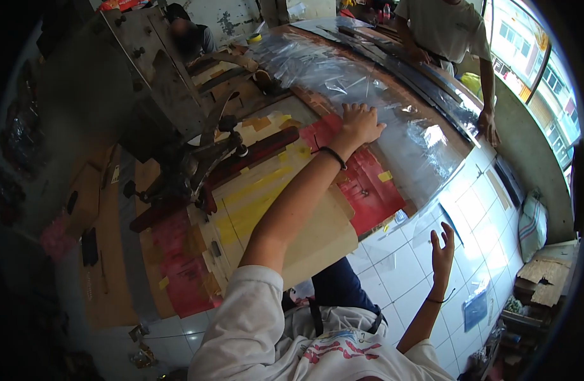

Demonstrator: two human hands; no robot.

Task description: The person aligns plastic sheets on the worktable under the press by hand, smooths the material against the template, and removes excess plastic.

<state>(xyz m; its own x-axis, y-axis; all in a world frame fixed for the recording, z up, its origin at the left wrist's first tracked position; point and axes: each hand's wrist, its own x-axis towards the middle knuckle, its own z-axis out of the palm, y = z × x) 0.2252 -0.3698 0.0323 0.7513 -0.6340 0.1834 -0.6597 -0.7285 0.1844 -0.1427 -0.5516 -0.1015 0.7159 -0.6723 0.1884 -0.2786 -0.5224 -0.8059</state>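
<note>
My left hand point(362, 124) reaches out over the far red-covered strip point(371, 190) of the worktable, beside a pile of clear plastic sheets point(305, 60). Its fingers are bent and spread, and I see nothing held in them; whether the fingertips touch the plastic I cannot tell. My right hand point(442, 251) hangs in the air above the tiled floor, fingers apart and holding nothing. Under my left forearm lies a tan board point(305, 228) with yellow strips point(254, 203). A dark red bar point(260, 152) of a metal machine point(190, 159) crosses the table to the left.
A second red strip point(181, 263) lies at the near left. Long dark bars point(412, 70) rest on the far table, where a person point(447, 32) stands. Another person point(190, 35) is behind the machine. A white sack point(532, 225) and cardboard point(546, 270) are at right.
</note>
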